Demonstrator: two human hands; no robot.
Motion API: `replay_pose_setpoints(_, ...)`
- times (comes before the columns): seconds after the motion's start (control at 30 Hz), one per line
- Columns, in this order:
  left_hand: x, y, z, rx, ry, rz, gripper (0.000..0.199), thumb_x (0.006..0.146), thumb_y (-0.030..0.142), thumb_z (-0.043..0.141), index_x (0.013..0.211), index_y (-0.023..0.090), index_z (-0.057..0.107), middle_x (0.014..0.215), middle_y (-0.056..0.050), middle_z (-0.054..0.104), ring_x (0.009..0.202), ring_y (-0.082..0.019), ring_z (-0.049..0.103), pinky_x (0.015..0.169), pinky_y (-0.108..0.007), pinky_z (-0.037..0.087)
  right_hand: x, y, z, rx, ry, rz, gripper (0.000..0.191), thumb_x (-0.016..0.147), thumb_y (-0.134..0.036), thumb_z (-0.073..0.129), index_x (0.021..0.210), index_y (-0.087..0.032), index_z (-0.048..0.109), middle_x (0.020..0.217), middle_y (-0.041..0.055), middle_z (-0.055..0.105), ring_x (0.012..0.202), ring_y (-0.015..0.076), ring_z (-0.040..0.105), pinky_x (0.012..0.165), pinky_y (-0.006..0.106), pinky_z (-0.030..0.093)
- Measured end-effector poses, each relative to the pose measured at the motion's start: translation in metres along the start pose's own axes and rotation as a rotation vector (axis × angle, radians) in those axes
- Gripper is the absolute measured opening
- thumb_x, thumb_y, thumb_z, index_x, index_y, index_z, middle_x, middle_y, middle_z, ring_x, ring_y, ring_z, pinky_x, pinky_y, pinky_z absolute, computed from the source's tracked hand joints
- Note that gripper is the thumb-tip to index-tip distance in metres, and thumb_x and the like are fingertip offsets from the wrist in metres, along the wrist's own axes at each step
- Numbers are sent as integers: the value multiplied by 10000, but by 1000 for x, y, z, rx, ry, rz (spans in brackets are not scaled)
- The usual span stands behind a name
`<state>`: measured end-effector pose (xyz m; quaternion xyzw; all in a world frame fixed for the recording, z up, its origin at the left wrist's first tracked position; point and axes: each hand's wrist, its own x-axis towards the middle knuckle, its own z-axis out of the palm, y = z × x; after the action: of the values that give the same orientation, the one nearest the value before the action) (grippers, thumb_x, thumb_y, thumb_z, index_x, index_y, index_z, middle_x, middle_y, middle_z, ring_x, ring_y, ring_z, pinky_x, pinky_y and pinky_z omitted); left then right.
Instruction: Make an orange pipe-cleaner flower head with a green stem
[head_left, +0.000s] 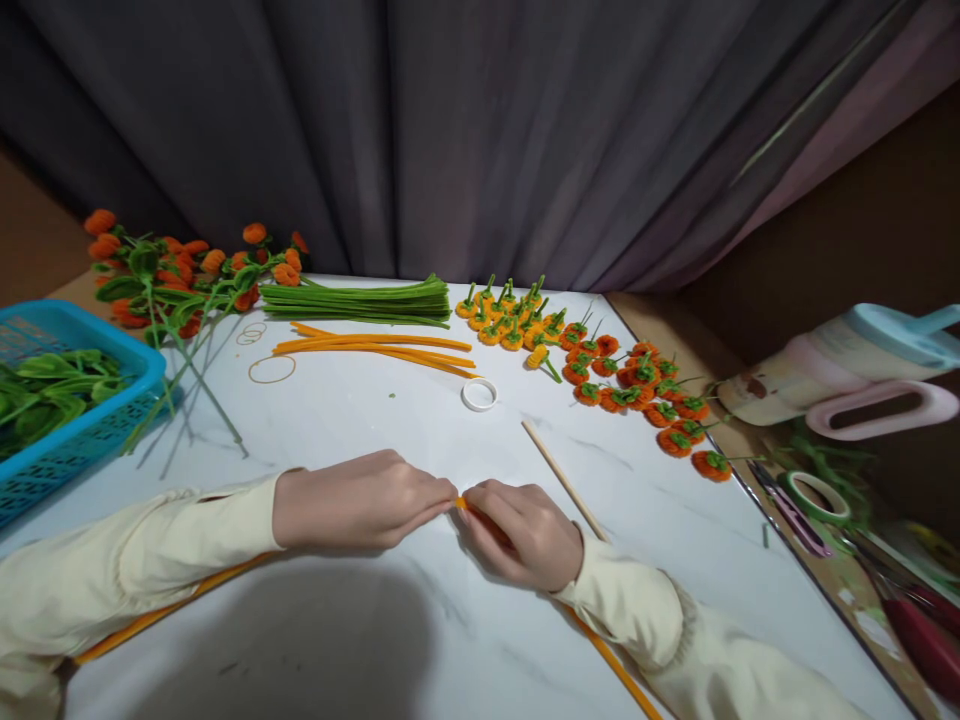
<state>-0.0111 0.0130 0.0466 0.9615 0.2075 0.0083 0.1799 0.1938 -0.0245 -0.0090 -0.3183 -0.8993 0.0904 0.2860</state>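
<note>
My left hand (367, 502) and my right hand (525, 530) meet fingertip to fingertip over the white board. Both pinch orange pipe cleaners (460, 502), of which a short bit shows between the fingers. Long orange lengths come out from under each forearm toward the lower corners; how they join at the fingers is hidden. A thin wooden stick (562, 478) lies just beyond my right hand. Farther back are a white ring (479, 394) and a loose row of orange pipe cleaners (375, 344).
Green pipe cleaners (356, 301) lie bundled at the back. Yellow flower heads (512, 335) and orange ones (645, 375) line the right. Finished orange flowers (180, 270) and a blue basket (82, 430) of green leaves stand left. A tumbler (817, 365), green tape (817, 497) and tools sit beyond the right edge.
</note>
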Motion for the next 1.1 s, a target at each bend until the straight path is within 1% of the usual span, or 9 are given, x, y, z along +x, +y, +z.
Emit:
replay_pose_setpoints(0.17, 0, 0, -1, 40, 18, 31, 264, 931, 228, 291, 799, 169, 512, 615, -4, 580, 491, -125, 525, 487, -252, 321, 0, 2, -1, -47, -39, -83, 161, 912, -164, 344, 880, -140, 500, 654, 12, 513, 518, 119, 448, 450, 263, 288)
replay_pose_setpoints(0.33, -1, 2, -1, 48, -14, 38, 221, 918, 228, 330, 821, 173, 521, 591, 2, 574, 472, -127, 519, 471, -257, 314, -3, 4, -1, -52, -87, -165, 186, 901, -118, 298, 914, -128, 483, 666, 18, 504, 504, 124, 424, 429, 271, 268)
replay_pose_setpoints(0.5, -2, 1, 3, 102, 31, 112, 230, 917, 203, 313, 791, 187, 504, 605, -1, 575, 464, -127, 506, 465, -267, 313, -4, 2, -5, -79, -127, -228, 214, 897, -96, 262, 962, -110, 466, 678, 31, 515, 484, 119, 439, 407, 259, 266)
replay_pose_setpoints(0.6, -2, 0, 5, 135, 6, 123, 240, 914, 188, 302, 759, 185, 486, 596, -7, 559, 460, -137, 487, 453, -276, 296, -3, -1, -5, 39, -120, -140, 223, 904, -122, 271, 874, -132, 492, 658, 34, 528, 463, 114, 439, 408, 248, 290)
replay_pose_setpoints(0.7, -1, 0, 4, 69, -42, 93, 245, 912, 178, 301, 752, 178, 488, 626, -15, 561, 490, -137, 490, 470, -268, 300, 2, -4, -5, 408, -129, 161, 255, 912, -253, 360, 715, -162, 494, 554, 1, 506, 439, 94, 449, 419, 216, 338)
replay_pose_setpoints(0.8, 2, 2, 0, -226, -101, -26, 246, 922, 218, 306, 789, 174, 508, 663, -9, 569, 549, -118, 514, 514, -230, 342, 7, 0, -7, 971, -321, 519, 293, 846, -412, 511, 709, -153, 495, 499, -35, 502, 337, 63, 422, 360, 188, 350)
replay_pose_setpoints(0.9, 4, 2, -5, -687, -222, -172, 235, 924, 289, 321, 864, 177, 518, 644, 17, 552, 528, -85, 496, 522, -192, 370, 11, 8, -12, 1370, -478, 665, 320, 746, -422, 649, 758, -128, 524, 532, -30, 556, 296, 43, 403, 337, 180, 361)
replay_pose_setpoints(0.97, 6, 1, -5, -982, -312, -249, 220, 905, 334, 376, 873, 171, 520, 613, 32, 525, 466, -64, 421, 473, -178, 342, 12, 12, -15, 1474, -506, 680, 304, 709, -371, 701, 769, -113, 553, 549, -21, 577, 308, 34, 405, 329, 162, 335)
replay_pose_setpoints(1.1, 8, -5, 1, -1429, -488, -361, 250, 855, 374, 474, 845, 148, 580, 525, 50, 416, 393, -47, 222, 384, -186, 166, 14, 12, -18, 1530, -524, 706, 281, 676, -313, 740, 757, -95, 582, 571, -4, 597, 334, 27, 411, 313, 143, 280)
